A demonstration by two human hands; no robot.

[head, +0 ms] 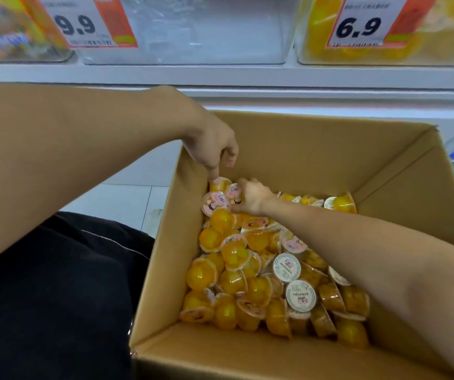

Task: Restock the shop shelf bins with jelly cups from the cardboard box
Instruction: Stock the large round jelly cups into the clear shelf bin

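Down in the open cardboard box (316, 149), both hands work at its far left corner. The left hand (212, 149) points its fingers down, touching a jelly cup (220, 183) against the wall, grip not clenched. The right hand (253, 197) curls around pink-lidded cups (234, 192). Orange jelly cups (261, 283) fill the box bottom; clear shelf bins (193, 31) stand above.

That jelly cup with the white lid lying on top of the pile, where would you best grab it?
Judging by its pose, grip the white-lidded jelly cup by its round rim, coming from above. Its flat lid faces up and its body is wedged among neighbouring cups, so only the rim is free.
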